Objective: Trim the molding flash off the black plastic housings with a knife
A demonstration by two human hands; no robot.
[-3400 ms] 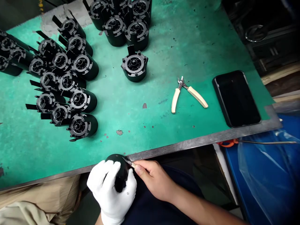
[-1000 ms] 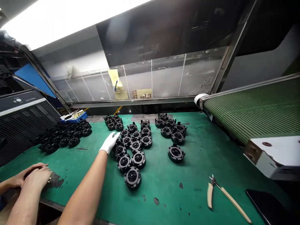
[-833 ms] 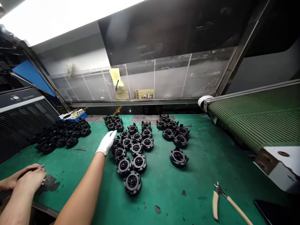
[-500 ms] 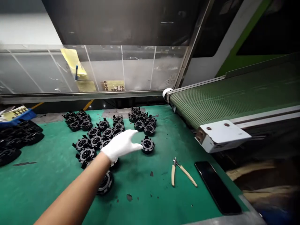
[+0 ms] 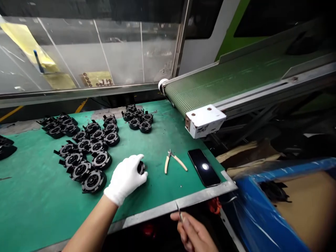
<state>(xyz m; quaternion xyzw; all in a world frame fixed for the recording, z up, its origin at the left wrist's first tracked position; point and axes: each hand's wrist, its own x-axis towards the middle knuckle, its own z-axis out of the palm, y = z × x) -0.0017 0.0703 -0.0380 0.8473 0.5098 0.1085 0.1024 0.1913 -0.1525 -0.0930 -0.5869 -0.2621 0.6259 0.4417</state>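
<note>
My left hand (image 5: 127, 178), in a white glove, is closed around a round black plastic part (image 5: 141, 168) near the table's front edge. The glove hides most of that part. My bare right hand (image 5: 193, 232) is below the metal table edge, its fingers pinching a thin pointed metal tool (image 5: 179, 210) whose tip points up; its exact kind does not show. Several like parts, a group of black round parts (image 5: 93, 180) with clips, lie left of my glove. Beige-handled nippers (image 5: 174, 161) rest with handles spread, to the right of my left hand.
A black phone (image 5: 204, 168) lies at the table's right. A green conveyor belt (image 5: 207, 87) slopes up behind it, with a white box (image 5: 204, 119) on its near side. At lower right stands a blue bin (image 5: 244, 203) with cardboard and a black part inside.
My view has turned right and down. The left hand went from reaching at a lone black part to holding one near the front edge. My right hand with its tool has come into view.
</note>
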